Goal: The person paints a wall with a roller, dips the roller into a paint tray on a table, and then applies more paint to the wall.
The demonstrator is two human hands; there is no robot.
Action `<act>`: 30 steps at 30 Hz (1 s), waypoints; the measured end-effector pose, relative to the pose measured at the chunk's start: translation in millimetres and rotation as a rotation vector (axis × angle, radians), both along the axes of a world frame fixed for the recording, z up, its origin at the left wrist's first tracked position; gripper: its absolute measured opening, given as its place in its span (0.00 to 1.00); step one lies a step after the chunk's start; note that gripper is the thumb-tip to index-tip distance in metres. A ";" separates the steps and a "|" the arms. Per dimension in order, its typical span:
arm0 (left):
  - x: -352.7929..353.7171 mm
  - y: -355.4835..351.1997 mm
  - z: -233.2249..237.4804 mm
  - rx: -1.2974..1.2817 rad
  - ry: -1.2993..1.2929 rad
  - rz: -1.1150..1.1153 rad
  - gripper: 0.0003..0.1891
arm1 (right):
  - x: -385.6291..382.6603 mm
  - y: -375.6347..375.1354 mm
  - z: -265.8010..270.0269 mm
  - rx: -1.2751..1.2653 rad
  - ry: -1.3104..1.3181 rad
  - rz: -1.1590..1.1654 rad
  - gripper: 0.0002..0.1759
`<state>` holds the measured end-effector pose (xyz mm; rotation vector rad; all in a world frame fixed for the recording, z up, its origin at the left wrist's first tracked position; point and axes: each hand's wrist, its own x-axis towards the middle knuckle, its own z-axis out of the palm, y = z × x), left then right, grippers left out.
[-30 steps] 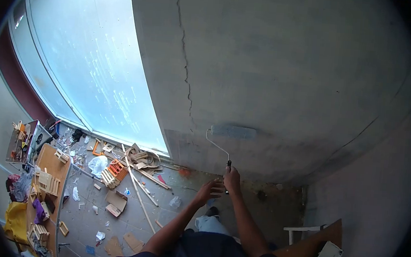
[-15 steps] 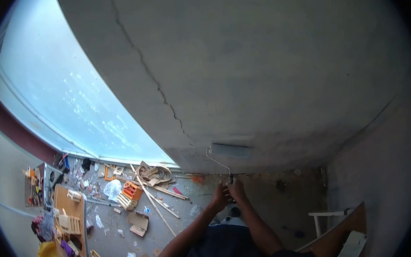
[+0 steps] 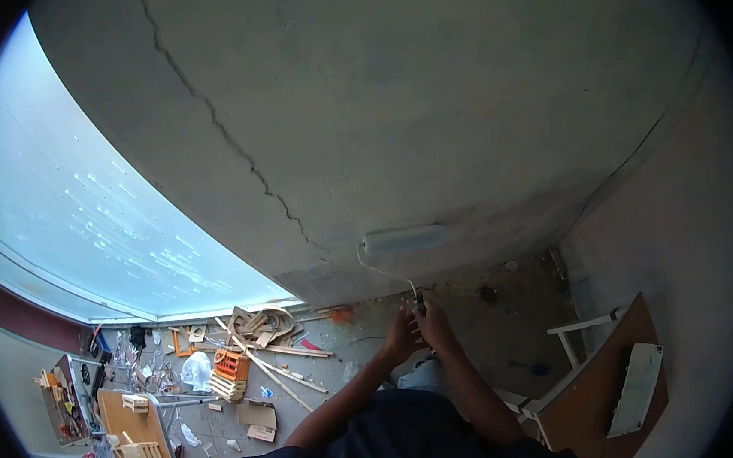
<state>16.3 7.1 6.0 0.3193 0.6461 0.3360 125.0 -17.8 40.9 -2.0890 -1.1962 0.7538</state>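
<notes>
A paint roller with a pale sleeve lies against the grey wall, low down. Its thin wire frame bends down to a dark handle. My right hand is closed around that handle. Just left of it is my left hand, its fingers apart and close to the handle and my right hand. Whether the left fingertips touch the handle is hard to see. Both forearms reach forward from my dark shirt.
A long crack runs down the wall. Left are a bright window, wood strips, an orange crate, a cardboard box and a board table. A brown tabletop with white legs stands at the right.
The view has shifted and tilted. The roller sits higher in view and slightly left, now slanted instead of level. My hands are also a little higher in view, and the right grip stays closed.
</notes>
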 end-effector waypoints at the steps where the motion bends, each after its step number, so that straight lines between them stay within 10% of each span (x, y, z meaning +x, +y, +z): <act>1: -0.4 1.1 -1.3 -0.005 0.022 -0.009 0.38 | 2.9 1.8 -16.7 0.011 -0.020 -0.002 0.15; 30: -25.9 13.8 -48.9 0.093 0.247 0.119 0.27 | 7.3 -21.3 -16.0 0.141 -0.105 -0.090 0.16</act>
